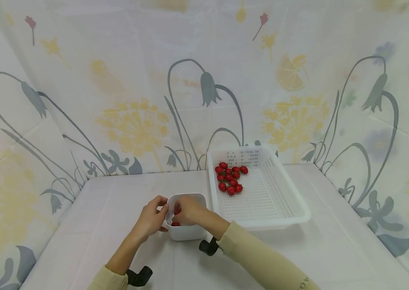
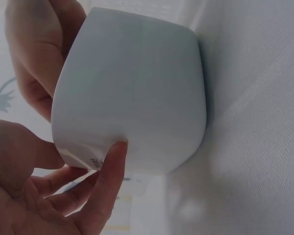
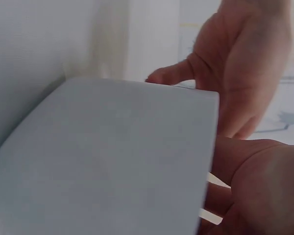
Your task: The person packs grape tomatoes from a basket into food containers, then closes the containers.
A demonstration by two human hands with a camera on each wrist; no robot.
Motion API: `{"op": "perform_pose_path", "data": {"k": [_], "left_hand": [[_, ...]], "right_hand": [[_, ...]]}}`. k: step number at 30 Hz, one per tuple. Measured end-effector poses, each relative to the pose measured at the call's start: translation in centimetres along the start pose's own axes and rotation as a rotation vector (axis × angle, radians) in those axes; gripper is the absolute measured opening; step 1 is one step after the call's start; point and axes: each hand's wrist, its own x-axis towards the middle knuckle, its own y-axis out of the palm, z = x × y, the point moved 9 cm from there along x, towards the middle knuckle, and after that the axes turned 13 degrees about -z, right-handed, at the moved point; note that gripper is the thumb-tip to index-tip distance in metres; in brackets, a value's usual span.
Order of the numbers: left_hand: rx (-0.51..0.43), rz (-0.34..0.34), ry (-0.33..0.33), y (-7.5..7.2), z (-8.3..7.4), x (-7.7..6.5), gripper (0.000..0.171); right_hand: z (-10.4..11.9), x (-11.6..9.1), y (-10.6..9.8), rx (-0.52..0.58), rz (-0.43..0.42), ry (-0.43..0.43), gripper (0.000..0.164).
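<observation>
A white, rounded-square container (image 1: 189,233) stands on the table. My left hand (image 1: 152,216) holds it at its left side, thumb at the rim and fingers against the outer wall; in the left wrist view one fingertip presses that wall (image 2: 130,88). My right hand (image 1: 189,210) reaches down inside, fingers bent around a red cherry tomato (image 1: 177,210); its fingertips are mostly hidden by the container. Another cherry tomato (image 1: 175,224) shows low inside, near the front wall. In the right wrist view, the container wall (image 3: 112,152) hides what the right hand (image 3: 269,181) holds.
A white perforated plastic basket (image 1: 295,193) stands behind and to the right, with several cherry tomatoes (image 1: 230,177) grouped at its left side. A flower-patterned cloth (image 1: 204,121) hangs behind the white-covered table (image 1: 117,193). Dark wrist-camera mounts sit at both sleeves.
</observation>
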Motion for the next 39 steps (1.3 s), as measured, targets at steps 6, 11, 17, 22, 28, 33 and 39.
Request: {"op": "perform_pose_path", "data": {"k": [6, 11, 17, 22, 28, 33, 39], "left_hand": [[0.005, 0.005, -0.011, 0.1, 0.1, 0.2, 0.022], [0.013, 0.007, -0.011, 0.1, 0.1, 0.1, 0.022], [0.008, 0.009, -0.01, 0.1, 0.0, 0.2, 0.022], [0.019, 0.016, -0.024, 0.1, 0.2, 0.1, 0.023], [0.014, 0.009, -0.026, 0.1, 0.4, -0.1, 0.024], [0.013, 0.002, -0.02, 0.0, 0.3, -0.2, 0.024], [0.012, 0.002, -0.017, 0.0, 0.2, -0.2, 0.025]], "right_hand": [[0.7, -0.2, -1.7, -0.092, 0.012, -0.038, 0.032], [1.1, -0.8, -2.9, -0.032, 0.045, -0.037, 0.037], [1.0, -1.2, -4.5, 0.007, 0.054, -0.056, 0.038], [0.1, -1.6, -5.9, 0.002, 0.047, -0.048, 0.041], [-1.3, -2.2, -7.8, 0.026, 0.035, -0.014, 0.041], [-2.5, -2.5, -9.5, 0.06, 0.011, 0.007, 0.039], [-3.8, -2.7, -11.6, 0.028, -0.02, -0.009, 0.039]]}}
